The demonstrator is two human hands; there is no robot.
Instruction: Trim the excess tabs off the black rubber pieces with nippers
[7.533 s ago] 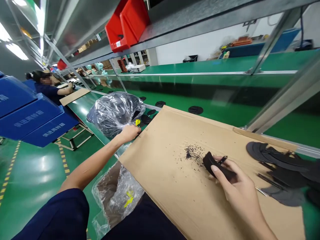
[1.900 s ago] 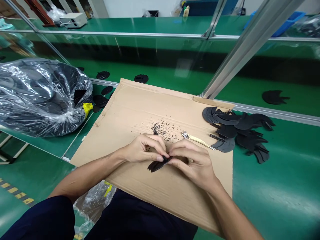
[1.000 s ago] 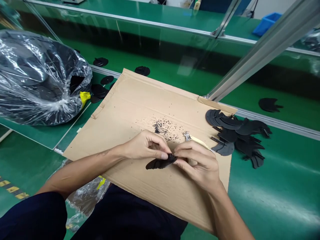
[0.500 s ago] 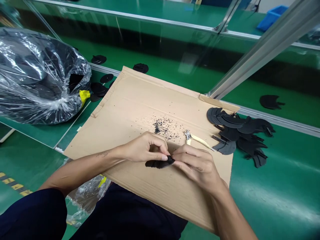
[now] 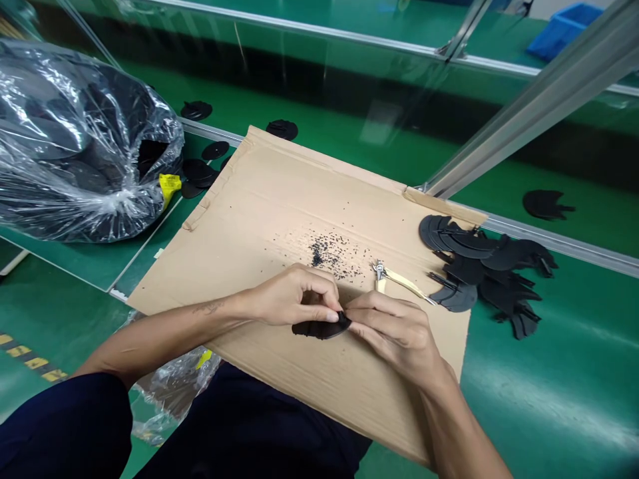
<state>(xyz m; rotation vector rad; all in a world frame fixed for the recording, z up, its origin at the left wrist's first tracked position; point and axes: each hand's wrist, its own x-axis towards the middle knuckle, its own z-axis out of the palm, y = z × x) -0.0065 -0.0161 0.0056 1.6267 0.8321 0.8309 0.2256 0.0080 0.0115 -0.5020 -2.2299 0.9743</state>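
Both of my hands meet low over a brown cardboard sheet. Between them is a thin black rubber piece, pinched by my left hand at its top edge and by my right hand at its right end. Fingers of both hands are curled tight on it. A small pair of cutters with pale handles lies on the cardboard just beyond my right hand. Black crumbs are scattered ahead of my left hand.
A heap of black rubber pieces lies at the cardboard's right edge. A clear plastic bag full of black parts sits at left, with loose pieces beside it. More pieces rest on the green belt behind a slanting metal post.
My hands have stayed together on the black piece, turning it slightly so it lies flatter. The cutters have not moved on the cardboard. The view has shifted a little.
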